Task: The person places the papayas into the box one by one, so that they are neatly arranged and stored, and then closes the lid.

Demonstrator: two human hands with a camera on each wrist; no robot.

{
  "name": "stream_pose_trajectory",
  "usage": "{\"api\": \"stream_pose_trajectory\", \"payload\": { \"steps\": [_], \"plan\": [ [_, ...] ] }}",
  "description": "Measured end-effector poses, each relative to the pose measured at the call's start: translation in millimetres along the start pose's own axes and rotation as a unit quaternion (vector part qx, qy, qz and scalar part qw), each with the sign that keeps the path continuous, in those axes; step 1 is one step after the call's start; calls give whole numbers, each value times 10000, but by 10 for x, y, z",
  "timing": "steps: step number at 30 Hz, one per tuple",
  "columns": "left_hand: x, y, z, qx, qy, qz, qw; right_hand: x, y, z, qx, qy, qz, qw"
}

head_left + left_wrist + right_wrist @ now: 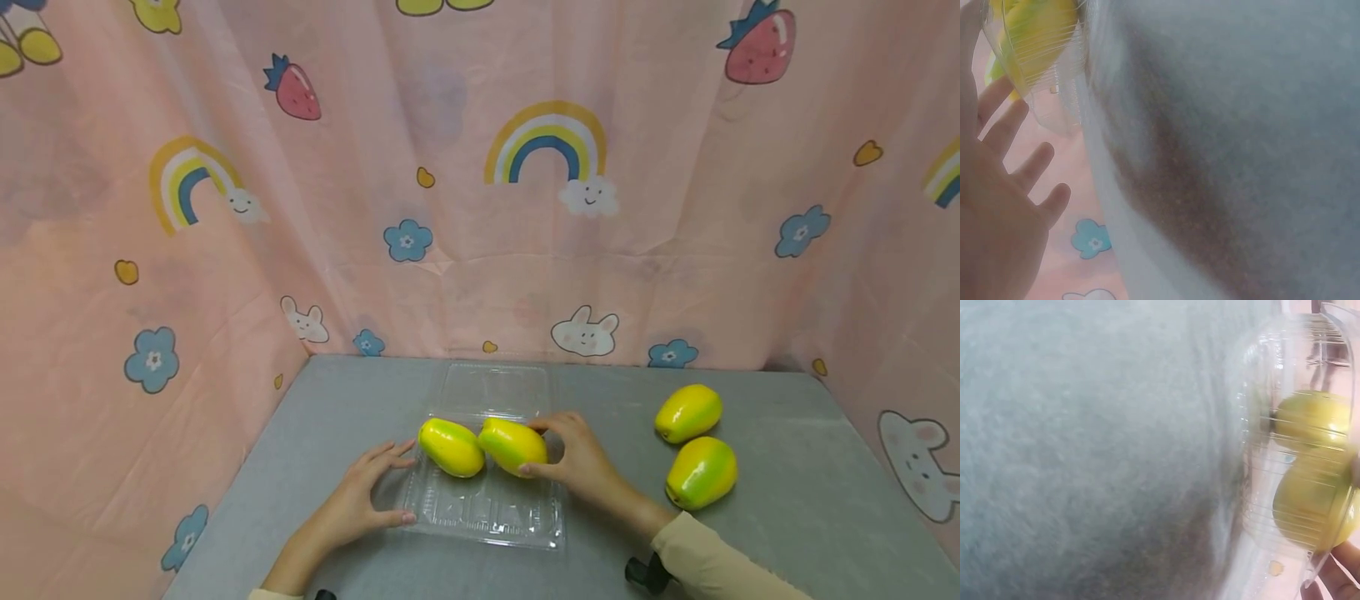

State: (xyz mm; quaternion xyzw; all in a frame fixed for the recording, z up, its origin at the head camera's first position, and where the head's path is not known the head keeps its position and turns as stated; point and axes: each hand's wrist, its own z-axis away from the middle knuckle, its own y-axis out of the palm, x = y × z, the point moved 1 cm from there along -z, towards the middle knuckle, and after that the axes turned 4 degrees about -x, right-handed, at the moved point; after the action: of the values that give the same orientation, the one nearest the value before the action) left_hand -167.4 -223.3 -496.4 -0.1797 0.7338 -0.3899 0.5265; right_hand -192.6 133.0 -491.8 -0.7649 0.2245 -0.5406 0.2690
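Note:
A clear plastic clamshell box (487, 508) lies opened out on the table, its lid (495, 390) toward the back. Inside its near half sits one glossy yellow-green papaya (452, 447), lying on its side at the left. My right hand (581, 457) grips a second papaya (513, 446) between thumb and fingers, beside the first and over the box. At the box's left edge is my left hand (358, 496), thumb and fingers spread along the rim. The left wrist view shows the fingers of this hand (1007, 162) loosely extended by the clear wall.
Two more papayas (688, 413) (701, 473) lie on the grey table (810, 500) to the right, beyond my right forearm. A pink printed curtain (480, 275) hangs along the table's back and sides.

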Motion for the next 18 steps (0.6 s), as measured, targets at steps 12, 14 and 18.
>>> {"api": "stream_pose_trajectory", "payload": {
  "steps": [12, 14, 18],
  "plan": [
    [-6, -11, -2, -53, 161, -21, 9999, -26, 41, 39, -95, -360, 656, 9971],
    [-3, -9, -3, -46, 153, -38, 9999, -24, 51, 41, -131, -402, 737, 9964],
    [1, -5, -5, -20, 126, -67, 9999, -10, 65, 47, -215, -434, 890, 9949]
  ]
}}
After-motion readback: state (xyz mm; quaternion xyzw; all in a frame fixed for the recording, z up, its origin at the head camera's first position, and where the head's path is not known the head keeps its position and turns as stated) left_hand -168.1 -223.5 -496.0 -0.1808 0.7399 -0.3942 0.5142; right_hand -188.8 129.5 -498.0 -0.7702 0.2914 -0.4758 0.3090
